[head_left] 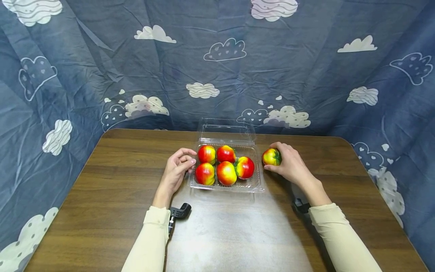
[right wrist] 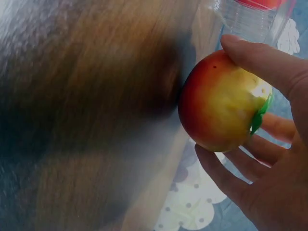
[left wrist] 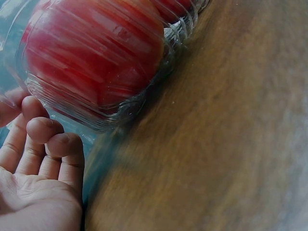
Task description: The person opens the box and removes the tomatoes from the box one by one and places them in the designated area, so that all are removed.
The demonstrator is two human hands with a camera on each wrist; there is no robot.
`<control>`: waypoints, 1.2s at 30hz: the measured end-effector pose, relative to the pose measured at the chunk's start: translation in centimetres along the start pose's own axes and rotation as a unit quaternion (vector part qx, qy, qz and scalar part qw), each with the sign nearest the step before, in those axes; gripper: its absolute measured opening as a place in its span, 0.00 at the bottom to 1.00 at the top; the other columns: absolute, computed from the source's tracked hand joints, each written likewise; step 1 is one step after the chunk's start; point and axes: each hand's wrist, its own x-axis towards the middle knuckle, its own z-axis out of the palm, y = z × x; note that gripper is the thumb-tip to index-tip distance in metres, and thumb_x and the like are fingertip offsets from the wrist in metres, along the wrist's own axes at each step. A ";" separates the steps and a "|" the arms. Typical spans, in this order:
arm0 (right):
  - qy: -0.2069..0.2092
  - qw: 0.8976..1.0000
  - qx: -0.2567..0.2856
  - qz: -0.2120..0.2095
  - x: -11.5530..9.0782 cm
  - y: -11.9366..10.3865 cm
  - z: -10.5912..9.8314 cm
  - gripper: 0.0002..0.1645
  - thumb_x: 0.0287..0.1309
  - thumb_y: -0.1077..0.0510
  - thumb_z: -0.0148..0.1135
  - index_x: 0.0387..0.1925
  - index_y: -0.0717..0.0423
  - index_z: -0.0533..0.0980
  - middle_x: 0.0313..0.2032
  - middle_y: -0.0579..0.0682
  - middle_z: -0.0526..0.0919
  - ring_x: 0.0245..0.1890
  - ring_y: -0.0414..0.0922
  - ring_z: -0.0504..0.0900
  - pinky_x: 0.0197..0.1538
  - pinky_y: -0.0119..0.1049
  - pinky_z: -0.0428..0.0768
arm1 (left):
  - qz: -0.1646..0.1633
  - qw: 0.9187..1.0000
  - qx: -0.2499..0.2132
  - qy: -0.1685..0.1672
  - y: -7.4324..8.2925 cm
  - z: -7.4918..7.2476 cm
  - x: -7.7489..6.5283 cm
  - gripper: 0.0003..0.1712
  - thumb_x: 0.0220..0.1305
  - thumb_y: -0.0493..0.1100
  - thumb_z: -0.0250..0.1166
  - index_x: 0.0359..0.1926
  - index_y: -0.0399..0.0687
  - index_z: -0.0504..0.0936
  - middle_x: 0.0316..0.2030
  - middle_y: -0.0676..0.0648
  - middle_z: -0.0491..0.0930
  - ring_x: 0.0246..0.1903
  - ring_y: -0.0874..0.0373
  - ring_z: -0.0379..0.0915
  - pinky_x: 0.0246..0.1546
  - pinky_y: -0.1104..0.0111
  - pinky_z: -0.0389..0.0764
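A clear plastic clamshell container (head_left: 228,188) lies on the table with its lid (head_left: 227,132) folded back. Inside it sit several red-and-yellow, peach-like fruits (head_left: 226,173) in two rows; the right end of the tray holds none in its upper corner. At the container's left side, my left hand (head_left: 176,168) pinches the rim between thumb and curled fingers (left wrist: 44,129). To the right of the container, my right hand (head_left: 289,162) grips another such fruit (right wrist: 224,103), thumb on one side and fingers on the other. Green leaves show at that fruit's end facing the palm.
The brown wooden table (head_left: 112,196) has rounded back corners. A blue cloth with printed clouds (head_left: 224,49) hangs behind it and at both sides. A black wrist camera (head_left: 181,211) is worn on the left wrist, and another dark device (head_left: 300,206) on the right.
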 end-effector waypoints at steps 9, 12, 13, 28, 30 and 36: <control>-0.003 1.000 -0.011 -0.026 0.2 0.1 0.4 0.44 0.47 0.53 0.85 0.63 0.63 0.74 0.55 0.65 0.82 0.53 0.64 0.77 0.58 0.62 0.77 | 0.004 1.000 -0.001 -0.002 0.0 0.0 0.1 0.13 0.68 0.24 0.60 0.53 0.25 0.73 0.27 0.51 0.81 0.25 0.60 0.71 0.27 0.75 0.74; -0.001 0.999 -0.011 -0.032 0.1 -0.1 0.4 0.45 0.47 0.53 0.85 0.64 0.64 0.74 0.57 0.66 0.81 0.54 0.64 0.77 0.59 0.62 0.77 | 0.005 1.000 0.000 -0.004 -0.1 -0.1 0.1 0.14 0.68 0.24 0.60 0.54 0.24 0.72 0.27 0.51 0.81 0.25 0.61 0.72 0.27 0.75 0.74; 0.001 0.999 -0.010 -0.034 0.0 -0.2 0.4 0.45 0.47 0.53 0.85 0.64 0.64 0.74 0.57 0.66 0.81 0.55 0.64 0.77 0.60 0.63 0.76 | 0.005 1.000 0.000 -0.003 -0.1 -0.1 0.2 0.14 0.68 0.24 0.60 0.54 0.23 0.72 0.27 0.51 0.81 0.25 0.61 0.72 0.27 0.75 0.74; 0.110 0.985 0.029 -0.129 -0.2 -3.4 -0.2 0.33 0.53 0.63 0.73 0.63 0.60 0.77 0.62 0.60 0.81 0.64 0.59 0.76 0.66 0.59 0.74 | -0.001 1.000 0.002 0.003 -0.1 -0.1 0.1 0.13 0.68 0.24 0.60 0.52 0.29 0.75 0.27 0.51 0.81 0.26 0.61 0.72 0.27 0.75 0.74; 0.099 0.986 0.030 -0.134 -0.3 -3.9 -0.1 0.32 0.54 0.63 0.72 0.63 0.60 0.77 0.61 0.59 0.82 0.63 0.58 0.77 0.64 0.58 0.76 | 0.000 1.000 0.002 0.002 -0.1 -0.1 0.0 0.13 0.68 0.24 0.60 0.52 0.28 0.74 0.28 0.51 0.81 0.26 0.61 0.72 0.27 0.75 0.74; 0.067 0.985 0.029 -0.155 -0.5 -5.0 0.2 0.34 0.55 0.62 0.74 0.64 0.60 0.76 0.60 0.58 0.82 0.60 0.57 0.78 0.62 0.58 0.78 | -0.002 1.000 0.002 0.004 -0.1 -0.1 0.0 0.13 0.68 0.24 0.60 0.52 0.29 0.75 0.27 0.51 0.81 0.25 0.60 0.72 0.27 0.75 0.74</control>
